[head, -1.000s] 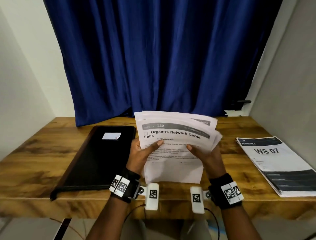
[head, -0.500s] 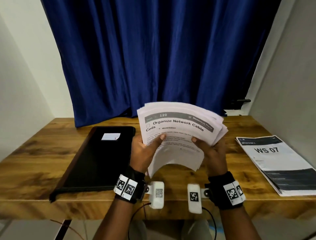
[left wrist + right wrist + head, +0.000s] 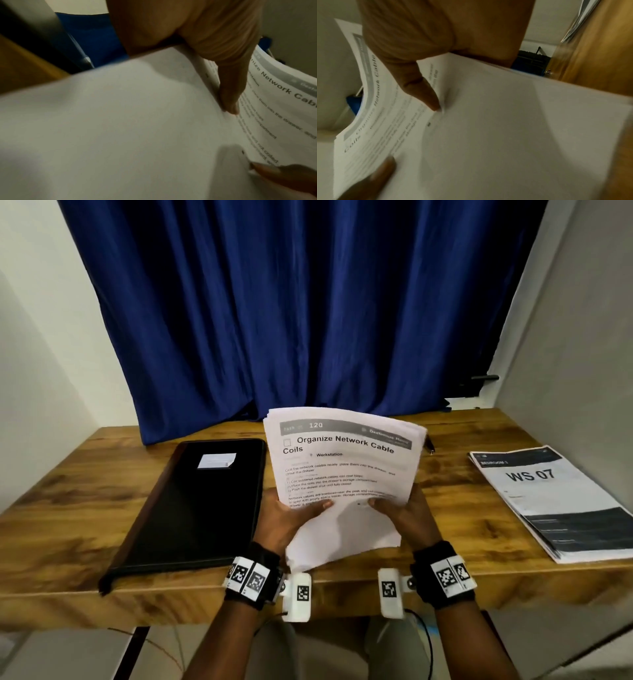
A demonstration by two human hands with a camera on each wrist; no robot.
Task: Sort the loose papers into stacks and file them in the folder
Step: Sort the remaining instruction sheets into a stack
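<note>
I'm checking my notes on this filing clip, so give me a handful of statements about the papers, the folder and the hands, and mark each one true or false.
1. Both hands grip the sheaf of papers: the left hand and the right hand each have a thumb on the front sheet. True.
2. The black folder lies open on the table. False: it lies closed, with a small white label on its cover.
3. The top sheet of the held papers reads "Organize Network Cable Coils". True.
4. The stack headed "WS 07" lies to the left of the folder. False: it lies at the right end of the table, and the folder is on the left.
5. The held papers lie flat on the table. False: they are held up, tilted toward the person.
</note>
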